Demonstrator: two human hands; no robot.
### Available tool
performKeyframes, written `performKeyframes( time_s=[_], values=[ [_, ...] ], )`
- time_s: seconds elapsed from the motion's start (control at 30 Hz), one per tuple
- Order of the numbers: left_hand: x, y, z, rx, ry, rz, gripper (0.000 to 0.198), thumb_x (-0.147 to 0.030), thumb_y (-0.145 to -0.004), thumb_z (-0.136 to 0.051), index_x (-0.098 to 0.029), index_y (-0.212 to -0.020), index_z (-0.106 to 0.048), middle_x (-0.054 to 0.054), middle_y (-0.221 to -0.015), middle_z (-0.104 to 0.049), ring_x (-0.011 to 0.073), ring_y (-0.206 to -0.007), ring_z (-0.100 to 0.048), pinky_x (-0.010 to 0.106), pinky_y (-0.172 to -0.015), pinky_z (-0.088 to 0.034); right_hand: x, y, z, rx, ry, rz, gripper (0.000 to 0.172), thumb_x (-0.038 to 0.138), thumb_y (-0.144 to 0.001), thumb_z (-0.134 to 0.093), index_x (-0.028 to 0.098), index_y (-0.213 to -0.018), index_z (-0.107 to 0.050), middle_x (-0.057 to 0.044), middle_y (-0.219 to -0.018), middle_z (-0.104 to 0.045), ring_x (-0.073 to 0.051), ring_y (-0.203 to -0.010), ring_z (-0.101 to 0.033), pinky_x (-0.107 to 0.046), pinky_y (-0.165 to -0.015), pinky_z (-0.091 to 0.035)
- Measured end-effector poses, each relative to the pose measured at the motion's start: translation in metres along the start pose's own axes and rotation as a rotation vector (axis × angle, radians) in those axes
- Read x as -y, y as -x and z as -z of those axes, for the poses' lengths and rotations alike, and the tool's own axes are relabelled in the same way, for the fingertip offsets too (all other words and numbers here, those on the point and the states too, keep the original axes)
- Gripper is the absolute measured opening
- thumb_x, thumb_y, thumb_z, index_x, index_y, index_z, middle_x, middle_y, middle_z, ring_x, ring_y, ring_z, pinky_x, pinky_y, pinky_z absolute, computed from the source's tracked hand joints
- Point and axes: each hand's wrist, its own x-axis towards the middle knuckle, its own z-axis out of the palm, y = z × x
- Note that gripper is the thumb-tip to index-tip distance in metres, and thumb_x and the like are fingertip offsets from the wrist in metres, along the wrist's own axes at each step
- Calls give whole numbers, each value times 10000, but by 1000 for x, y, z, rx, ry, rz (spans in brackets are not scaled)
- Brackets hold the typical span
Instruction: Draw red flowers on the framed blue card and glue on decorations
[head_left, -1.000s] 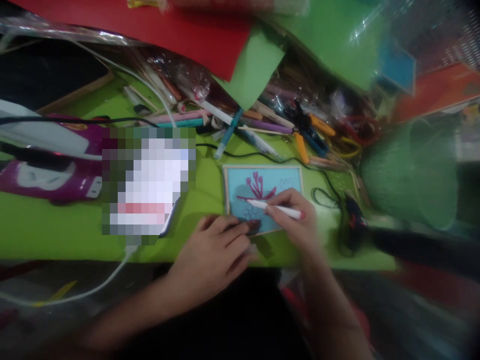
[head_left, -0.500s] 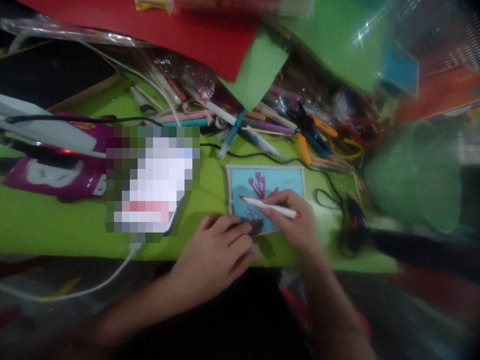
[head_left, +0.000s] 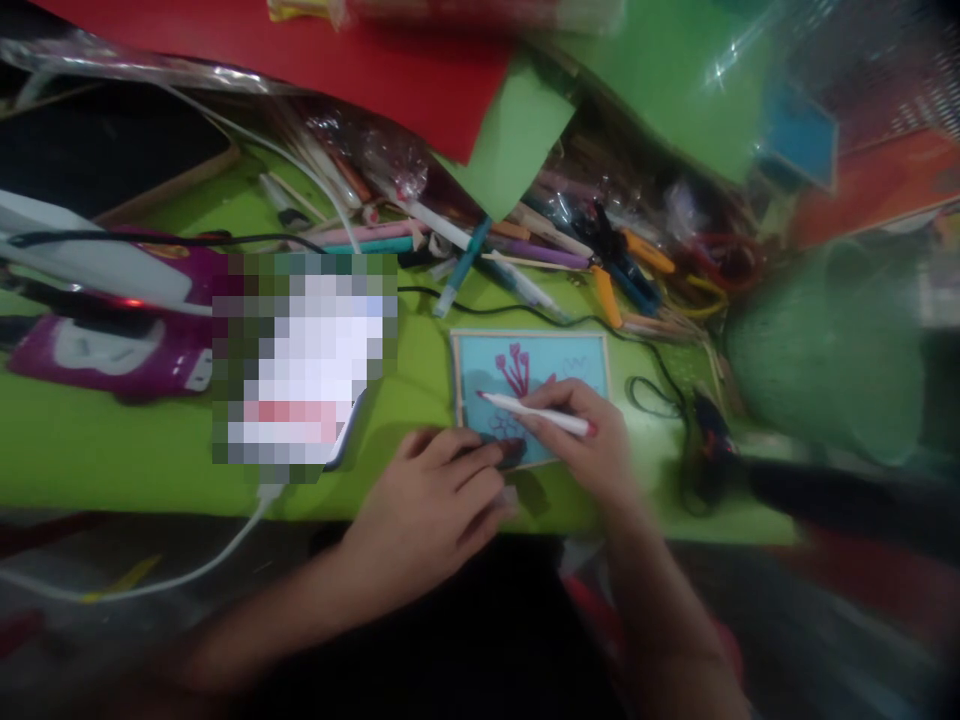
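A light-blue card (head_left: 472, 365) with a pale wooden-looking border lies on the green tabletop, with small red flowers and faint outlines drawn on it. My right hand (head_left: 592, 435) pinches a white felt-tip pen (head_left: 551, 417) with a red tip and red end. The pen slants over the card, its tip pointing left near the card's left side; whether it touches the surface I cannot tell. My left hand (head_left: 431, 500) rests at the card's lower left edge, fingers loosely bent and laid on it. Its fingertips lie in shadow.
Left of the card lies a blurred-out phone (head_left: 315, 360) with a white cable (head_left: 225, 570). A purple power strip (head_left: 45, 355) is farther left. Pens, sticks and scissors pile up behind, under red paper (head_left: 360, 70). A green translucent container (head_left: 825, 350) stands at right; a black cord (head_left: 555, 322) runs behind the card.
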Motion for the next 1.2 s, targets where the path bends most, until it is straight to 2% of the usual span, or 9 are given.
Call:
performKeyframes(
  time_s=[0.27,0.47,0.77,1.0,1.2],
  values=[
    [0,0,0,-13,9,1,189,-287,-1040,-555,-209,-933,-691,-8,-1167,-800,268,-1074,-613,428,-863,-380,-4,2,2,-1,-31,-8,137,365,-885,-784,245,-942,-752,-18,-868,-767,-183,-806,-703,-294,-688,-555],
    [-1,0,0,-3,13,5,175,-275,-1036,-562,-207,-935,-688,-7,-1165,-797,271,-1077,-606,428,-862,-377,-2,3,2,-19,-50,-25,104,321,-872,-785,235,-904,-737,7,-800,-741,-152,-712,-669,-266,-629,-522],
    [0,1,0,-9,5,1,168,-280,-1031,-567,-208,-930,-679,-11,-1166,-798,266,-1075,-600,429,-860,-379,4,2,4,-66,-65,-58,75,269,-824,-783,228,-847,-725,11,-763,-726,-146,-674,-641,-255,-587,-482],
    [1,2,-3,4,5,8,168,-286,-1038,-559,-209,-948,-678,-12,-1183,-797,270,-1080,-611,429,-875,-378,6,5,7,-103,-40,-109,81,268,-804,-778,218,-799,-715,27,-656,-664,-128,-584,-559,-238,-518,-411],
    [1,2,-2,1,18,4,183,-281,-1048,-535,-210,-956,-677,-9,-1211,-793,265,-1082,-620,430,-865,-379,3,8,9,-141,-47,-117,73,268,-814,-774,223,-797,-720,24,-681,-681,-125,-592,-550,-239,-530,-408]
  ],
)
